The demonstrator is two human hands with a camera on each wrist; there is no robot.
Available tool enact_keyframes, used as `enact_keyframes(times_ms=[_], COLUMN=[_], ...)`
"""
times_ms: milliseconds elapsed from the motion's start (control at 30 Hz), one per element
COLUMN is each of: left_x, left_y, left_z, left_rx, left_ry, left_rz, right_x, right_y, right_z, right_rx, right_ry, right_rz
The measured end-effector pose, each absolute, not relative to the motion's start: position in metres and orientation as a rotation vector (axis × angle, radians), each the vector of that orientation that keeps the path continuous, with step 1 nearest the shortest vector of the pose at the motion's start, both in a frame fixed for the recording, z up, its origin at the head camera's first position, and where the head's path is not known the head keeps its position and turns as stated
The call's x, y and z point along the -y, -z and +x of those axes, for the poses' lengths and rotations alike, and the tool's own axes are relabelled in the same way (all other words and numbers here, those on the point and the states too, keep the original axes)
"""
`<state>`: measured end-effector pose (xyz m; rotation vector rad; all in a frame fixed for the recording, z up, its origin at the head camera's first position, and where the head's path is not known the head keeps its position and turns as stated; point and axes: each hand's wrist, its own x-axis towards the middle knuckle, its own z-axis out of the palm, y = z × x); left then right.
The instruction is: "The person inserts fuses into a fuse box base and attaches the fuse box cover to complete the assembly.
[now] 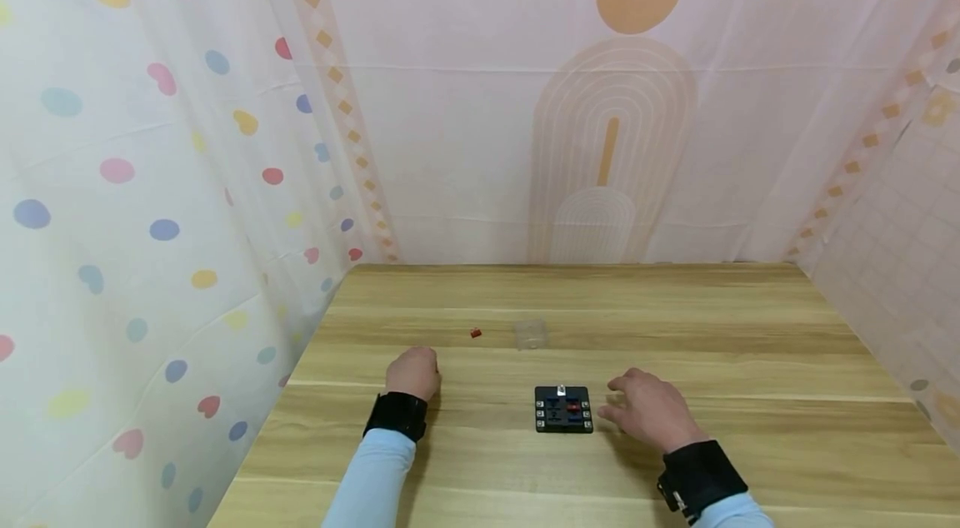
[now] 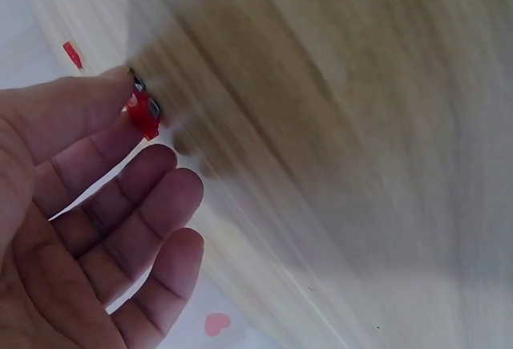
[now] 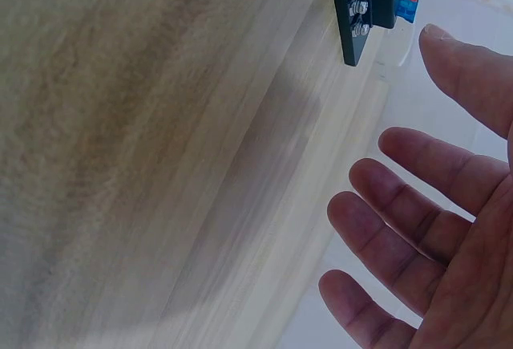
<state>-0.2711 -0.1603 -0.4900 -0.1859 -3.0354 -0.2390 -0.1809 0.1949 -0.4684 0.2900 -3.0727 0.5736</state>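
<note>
My left hand (image 1: 414, 372) pinches a small red blade fuse (image 2: 144, 116) between thumb and forefinger, its metal prongs showing in the left wrist view. The other fingers of that hand curve loosely beside it. A black fuse block (image 1: 564, 421) lies flat on the table between my hands, with screw terminals along both sides and one red fuse (image 1: 573, 407) seated in it. Just right of the block hovers my right hand (image 1: 651, 411), fingers spread and relaxed, holding nothing. In the right wrist view its thumb (image 3: 461, 68) is close to the block's edge.
Another loose red fuse (image 1: 476, 333) lies on the wooden table (image 1: 750, 328) beyond my left hand. To its right is a clear plastic cover (image 1: 531, 335). Patterned curtains (image 1: 450, 136) hang behind the table and at both sides.
</note>
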Motion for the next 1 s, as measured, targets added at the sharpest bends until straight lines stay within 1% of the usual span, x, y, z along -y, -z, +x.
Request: enact_keyframes(times_ms=[1000], left_x=[0.1561], left_y=[0.4801], left_z=[-0.2668], left_rx=[3.076], left_ry=[0.226], left_rz=[-0.208], right_x=[-0.1939], right_y=[0.4632], right_z=[-0.1802], right_rx=[3.060], right_ry=[-0.569], right_rz=[0.349])
